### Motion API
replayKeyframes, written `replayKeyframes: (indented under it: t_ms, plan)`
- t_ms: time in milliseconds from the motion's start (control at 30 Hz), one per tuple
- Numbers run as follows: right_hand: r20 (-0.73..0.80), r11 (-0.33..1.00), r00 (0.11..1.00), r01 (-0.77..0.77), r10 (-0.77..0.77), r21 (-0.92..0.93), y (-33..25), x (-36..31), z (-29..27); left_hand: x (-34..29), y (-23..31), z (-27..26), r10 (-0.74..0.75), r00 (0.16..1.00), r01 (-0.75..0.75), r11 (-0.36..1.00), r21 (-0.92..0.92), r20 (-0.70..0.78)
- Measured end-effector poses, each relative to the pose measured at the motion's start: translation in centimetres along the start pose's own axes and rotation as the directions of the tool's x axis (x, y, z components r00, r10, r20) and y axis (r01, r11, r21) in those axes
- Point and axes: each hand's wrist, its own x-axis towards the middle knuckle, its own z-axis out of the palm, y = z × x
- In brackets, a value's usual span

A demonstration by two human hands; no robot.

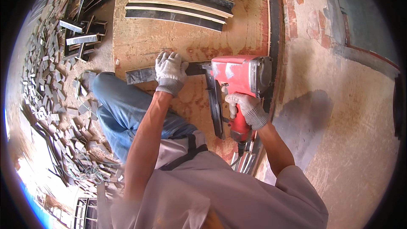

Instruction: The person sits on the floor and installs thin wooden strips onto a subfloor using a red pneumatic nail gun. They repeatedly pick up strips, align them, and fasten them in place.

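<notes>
Both my hands wear pale knitted gloves with grey cuffs. My left hand (pixel 171 68) is closed over a dark-faced wooden strip (pixel 142 74), its fingers lying across the far edge. My right hand (pixel 248 108) is wrapped round the handle of a red pneumatic nail gun (pixel 233 71), which has a black magazine (pixel 214 106) slanting down toward me. The gun's nose meets the strip to the right of my left hand; whether it presses on it, I cannot tell. Under the strip lies a stained wooden board (pixel 190 46).
A stack of curved dark-faced plywood strips (pixel 176 0) lies at the board's far end. Offcuts (pixel 51 80) cover the floor at left, beside a pile of joined dark pieces (pixel 82 38) and a thin tangled hose (pixel 91 169). A worn wall (pixel 313 25) stands at right.
</notes>
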Motion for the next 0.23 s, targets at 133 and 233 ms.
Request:
replayKeyframes:
  t_ms: [133, 233]
  plan:
    - [0.064, 0.990, 0.992, 0.110, -0.105, -0.093, 4.5, 1.0, -1.4, -1.0, -1.3, -0.6, -0.093, 0.977, 0.107, 0.993, 0.060, -0.191]
    - [-0.012, 0.986, 0.994, -0.110, 0.112, 0.122, 2.8, -0.2, -0.1, -3.3, -7.0, -3.3, -0.345, 0.852, 0.510, 0.716, 0.477, -0.394]
